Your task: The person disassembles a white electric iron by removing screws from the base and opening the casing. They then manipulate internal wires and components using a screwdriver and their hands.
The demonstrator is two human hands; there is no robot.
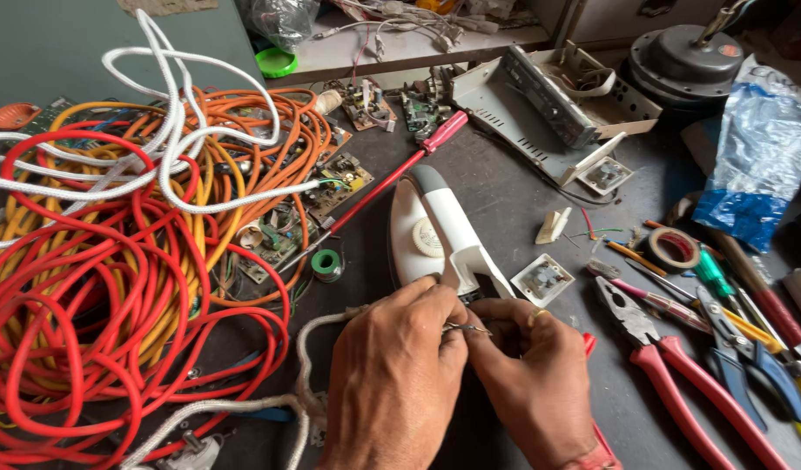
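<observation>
Iron (435, 231): glossy white plastic. Pliers (657, 348): dull metal, red plastic grips. Workbench (505, 200): matt, dusty.

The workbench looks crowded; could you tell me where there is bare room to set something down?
Bare patches: between the white iron and the white casing, and the near edge of the bench between the right hand and the red pliers. The cable coils crowd the left; hand tools fill the right.

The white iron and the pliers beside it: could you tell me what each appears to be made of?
The iron looks like smooth, slightly glossy white moulded plastic with a grey handle tip; its soleplate is hidden. The pliers show dull grey metal jaws, apparently steel, with red handle sleeves that look like plastic or rubber.
</observation>
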